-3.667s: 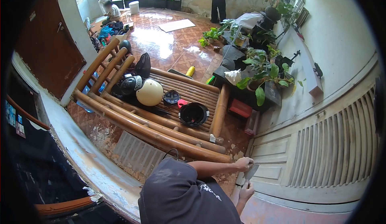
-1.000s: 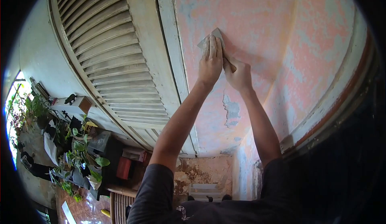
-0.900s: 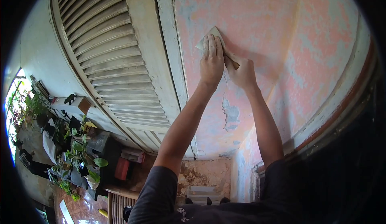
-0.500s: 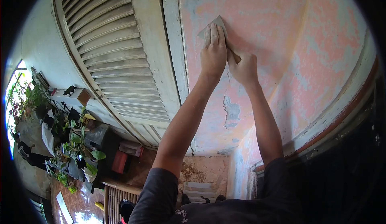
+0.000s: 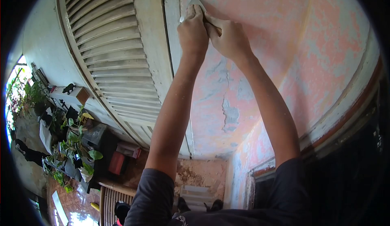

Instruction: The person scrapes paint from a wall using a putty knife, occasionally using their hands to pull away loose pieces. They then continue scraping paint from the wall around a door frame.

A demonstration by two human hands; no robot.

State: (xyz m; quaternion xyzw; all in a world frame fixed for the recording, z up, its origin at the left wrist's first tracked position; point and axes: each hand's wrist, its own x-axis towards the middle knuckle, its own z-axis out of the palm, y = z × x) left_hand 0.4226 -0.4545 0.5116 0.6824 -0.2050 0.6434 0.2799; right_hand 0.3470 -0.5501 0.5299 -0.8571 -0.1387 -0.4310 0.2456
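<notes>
Near the top of the pink, patchy wall [image 5: 252, 15], a scraper [image 5: 198, 0] lies with its pale, broad blade against the surface, close to the white door frame. My right hand [image 5: 229, 39] is closed round its handle, which is mostly hidden. Pressed together on the blade are the fingers of my left hand [image 5: 191, 33], which is beside the right. Below both hands, a grey patch of flaked paint [image 5: 230, 114] shows on the wall, with a thin crack above it.
A louvred door [image 5: 113, 43] stands to the left of the wall. Potted plants [image 5: 73, 136] and a bamboo bench [image 5: 111, 203] are at lower left. A dark opening [image 5: 345, 173] with a worn frame lies at right. My feet [image 5: 217, 205] show below.
Both hands have moved up and to the left along the wall with the scraper, nearer the door frame. My view has shifted slightly.
</notes>
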